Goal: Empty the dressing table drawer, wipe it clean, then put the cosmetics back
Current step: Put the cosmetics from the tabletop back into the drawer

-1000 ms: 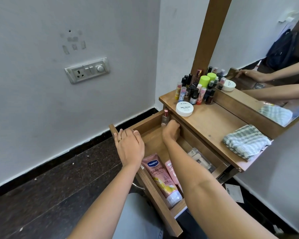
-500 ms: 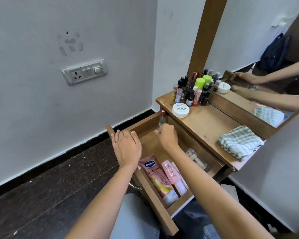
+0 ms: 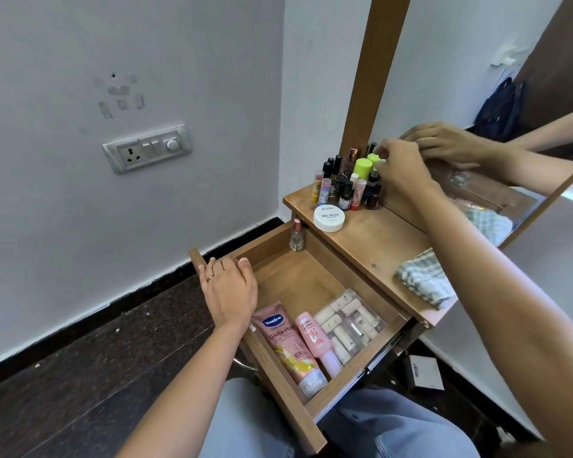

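The wooden drawer [image 3: 306, 279] is pulled out. Inside lie a pink Vaseline tube [image 3: 288, 345], a small pink bottle [image 3: 315, 338] and a clear pouch [image 3: 351, 322] of small items. A little glass perfume bottle [image 3: 296, 236] stands in the far corner. My left hand [image 3: 229, 289] rests on the drawer's front panel, fingers laid along its top. My right hand [image 3: 401, 166] is up at the cluster of small bottles [image 3: 344, 186] on the tabletop, its fingertips drawn together by the green caps [image 3: 363, 166]. Whether it holds anything is hidden.
A white nail polish jar [image 3: 328, 218] sits in front of the bottles. A checked cloth [image 3: 424, 282] lies on the tabletop [image 3: 374, 239] to the right, partly under my forearm. The mirror [image 3: 497, 94] stands behind. A paper card [image 3: 424, 371] lies on the dark floor.
My right hand has left the drawer's far corner and risen to the bottles on the tabletop. The left hand has stayed on the drawer front.
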The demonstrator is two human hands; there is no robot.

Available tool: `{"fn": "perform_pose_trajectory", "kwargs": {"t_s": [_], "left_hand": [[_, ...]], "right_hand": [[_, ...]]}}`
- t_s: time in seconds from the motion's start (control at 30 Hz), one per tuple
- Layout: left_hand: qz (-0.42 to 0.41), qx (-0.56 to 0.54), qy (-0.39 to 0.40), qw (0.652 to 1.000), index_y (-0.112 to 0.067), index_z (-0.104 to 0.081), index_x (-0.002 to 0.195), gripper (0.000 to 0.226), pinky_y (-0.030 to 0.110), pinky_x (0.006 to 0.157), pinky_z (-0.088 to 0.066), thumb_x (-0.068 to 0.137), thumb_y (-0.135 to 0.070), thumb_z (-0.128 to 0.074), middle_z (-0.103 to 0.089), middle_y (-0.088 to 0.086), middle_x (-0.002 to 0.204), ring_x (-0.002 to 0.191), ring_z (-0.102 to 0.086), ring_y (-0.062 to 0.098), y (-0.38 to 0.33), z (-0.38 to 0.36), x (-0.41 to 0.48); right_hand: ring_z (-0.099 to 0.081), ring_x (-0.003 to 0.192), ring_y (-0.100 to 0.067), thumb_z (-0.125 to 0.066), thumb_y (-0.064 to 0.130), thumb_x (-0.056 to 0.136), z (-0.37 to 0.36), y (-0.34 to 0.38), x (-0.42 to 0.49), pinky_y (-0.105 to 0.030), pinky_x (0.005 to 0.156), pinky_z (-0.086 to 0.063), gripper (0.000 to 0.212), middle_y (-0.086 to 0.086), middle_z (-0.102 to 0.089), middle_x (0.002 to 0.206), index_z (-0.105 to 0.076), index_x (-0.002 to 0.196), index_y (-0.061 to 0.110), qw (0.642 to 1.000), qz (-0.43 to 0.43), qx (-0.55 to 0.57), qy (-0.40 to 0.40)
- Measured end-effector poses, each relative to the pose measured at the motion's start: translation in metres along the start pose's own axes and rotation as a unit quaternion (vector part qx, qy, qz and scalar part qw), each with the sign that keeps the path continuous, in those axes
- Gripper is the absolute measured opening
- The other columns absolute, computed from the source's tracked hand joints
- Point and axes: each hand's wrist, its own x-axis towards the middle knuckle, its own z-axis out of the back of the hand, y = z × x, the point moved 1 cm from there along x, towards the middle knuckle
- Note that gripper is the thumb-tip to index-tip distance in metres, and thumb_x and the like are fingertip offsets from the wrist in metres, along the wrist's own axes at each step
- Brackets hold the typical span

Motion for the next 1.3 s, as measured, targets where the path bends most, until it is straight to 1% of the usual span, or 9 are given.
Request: {"fn": "perform_pose_trajectory", "kwargs": {"t_s": [0.17, 0.3, 0.43, 0.53, 0.6, 0.7, 0.8, 1.13, 1.3], "left_hand": [[0.005, 0.002, 0.005, 1.000, -0.003, -0.067, 0.107, 0.044, 0.045, 0.117, -0.023, 0.101, -0.030, -0.032, -0.066, 0.016, 0.117, 0.125, -0.051, 0.030, 0.000, 0.000, 0.000], [0.005, 0.002, 0.003, 1.000, -0.004, -0.067, 0.105, 0.042, 0.045, 0.117, -0.023, 0.101, -0.029, -0.035, -0.067, 0.015, 0.114, 0.123, -0.052, 0.030, 0.001, -0.002, 0.000], [0.003, -0.003, -0.003, 1.000, -0.006, -0.067, 0.102, 0.042, 0.045, 0.117, -0.023, 0.101, -0.030, -0.033, -0.068, 0.013, 0.112, 0.121, -0.054, 0.030, 0.001, -0.003, 0.001], [0.001, -0.002, -0.006, 1.000, -0.007, -0.068, 0.102, 0.050, 0.044, 0.117, -0.023, 0.099, -0.035, -0.027, -0.069, 0.012, 0.112, 0.121, -0.054, 0.029, 0.003, -0.005, 0.001], [-0.002, -0.001, -0.008, 1.000, -0.007, -0.068, 0.103, 0.052, 0.043, 0.117, -0.022, 0.099, -0.036, -0.025, -0.069, 0.012, 0.113, 0.123, -0.053, 0.028, 0.003, -0.005, 0.000], [0.002, -0.004, -0.006, 1.000, -0.007, -0.068, 0.103, 0.048, 0.042, 0.118, -0.020, 0.100, -0.034, -0.028, -0.068, 0.012, 0.114, 0.125, -0.051, 0.028, 0.004, -0.004, 0.001], [0.003, -0.002, 0.001, 1.000, -0.007, -0.068, 0.104, 0.043, 0.042, 0.118, -0.019, 0.101, -0.031, -0.032, -0.068, 0.012, 0.116, 0.127, -0.050, 0.027, 0.003, -0.004, 0.001], [-0.003, -0.008, -0.006, 1.000, -0.009, -0.068, 0.103, 0.051, 0.042, 0.118, -0.020, 0.098, -0.036, -0.025, -0.069, 0.011, 0.114, 0.126, -0.052, 0.027, 0.004, -0.004, 0.001], [-0.002, -0.007, -0.005, 1.000, -0.009, -0.067, 0.102, 0.051, 0.041, 0.118, -0.018, 0.098, -0.036, -0.025, -0.068, 0.011, 0.115, 0.127, -0.051, 0.027, 0.004, -0.004, 0.001]], "right_hand": [[-0.061, 0.101, -0.031, -0.052, -0.002, 0.084, -0.008, 0.006, 0.028, -0.033, 0.086, -0.050, 0.034, -0.015, -0.067, 0.111, -0.066, 0.113, 0.007, 0.999, 0.021, -0.021, 0.032], [-0.060, 0.103, -0.034, -0.058, 0.006, 0.085, -0.018, 0.019, 0.045, -0.036, 0.081, -0.050, 0.034, -0.016, -0.065, 0.116, -0.062, 0.118, 0.007, 0.994, 0.049, -0.077, 0.065], [-0.061, 0.099, -0.037, -0.063, 0.011, 0.086, -0.027, 0.033, 0.055, -0.036, 0.074, -0.049, 0.030, -0.019, -0.063, 0.112, -0.062, 0.114, 0.002, 0.988, 0.034, -0.126, 0.085], [-0.062, 0.099, -0.038, -0.064, 0.006, 0.084, -0.034, 0.041, 0.059, -0.038, 0.073, -0.049, 0.025, -0.020, -0.063, 0.110, -0.062, 0.109, -0.001, 0.981, 0.023, -0.168, 0.094], [-0.062, 0.100, -0.039, -0.060, 0.000, 0.085, -0.038, 0.046, 0.060, -0.039, 0.071, -0.049, 0.023, -0.020, -0.063, 0.110, -0.062, 0.108, -0.003, 0.975, 0.021, -0.202, 0.093], [-0.062, 0.102, -0.039, -0.051, -0.008, 0.087, -0.044, 0.052, 0.064, -0.042, 0.073, -0.052, 0.028, -0.021, -0.063, 0.113, -0.060, 0.112, -0.005, 0.961, 0.033, -0.260, 0.085], [-0.063, 0.101, -0.040, -0.049, -0.011, 0.086, -0.047, 0.054, 0.067, -0.044, 0.073, -0.054, 0.030, -0.022, -0.062, 0.113, -0.058, 0.114, -0.007, 0.950, 0.046, -0.297, 0.082], [-0.065, 0.099, -0.037, -0.047, -0.011, 0.088, -0.051, 0.056, 0.070, -0.038, 0.066, -0.050, 0.029, -0.022, -0.062, 0.112, -0.057, 0.115, -0.008, 0.939, 0.066, -0.328, 0.080], [-0.063, 0.104, -0.036, -0.047, -0.012, 0.088, -0.051, 0.062, 0.070, -0.037, 0.064, -0.046, 0.029, -0.022, -0.060, 0.117, -0.057, 0.115, -0.008, 0.937, 0.051, -0.332, 0.093]]}}
